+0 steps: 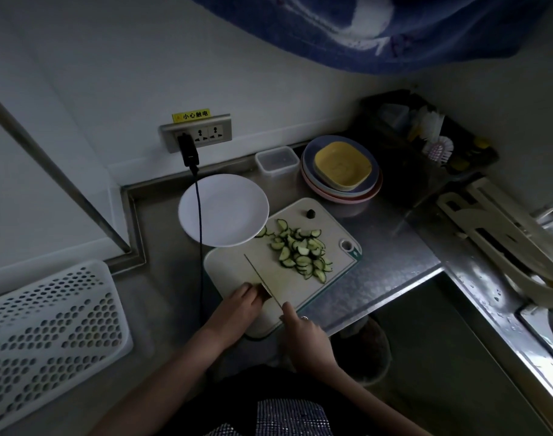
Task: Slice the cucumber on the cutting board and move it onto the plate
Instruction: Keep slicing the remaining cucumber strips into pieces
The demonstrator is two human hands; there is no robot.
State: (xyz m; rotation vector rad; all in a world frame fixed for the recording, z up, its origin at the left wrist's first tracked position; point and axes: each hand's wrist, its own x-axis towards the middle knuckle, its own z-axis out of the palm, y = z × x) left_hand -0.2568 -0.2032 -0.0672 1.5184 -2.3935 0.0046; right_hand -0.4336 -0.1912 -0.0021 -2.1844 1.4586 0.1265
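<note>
The right hand [303,333] is gripping the long thin knife [262,283]. The left hand [242,305] is curling its fingers over the last dark cucumber stub [264,295], right beside the blade, so a slip could nick them. Green half-moon slices [302,253] are sitting on the pale cutting board [234,265]. The round white plate [224,210] is waiting, touching the board.

Only one readable text: yellow sticker [191,115] on top edge of the wall socket strip [196,133], black Chinese chars "小心触电" (= caution, electric shock), w/ a small round mark at its left end, too small to read. Cutting board [237,265] has a small mark near its hanging hole, illegible.
</note>
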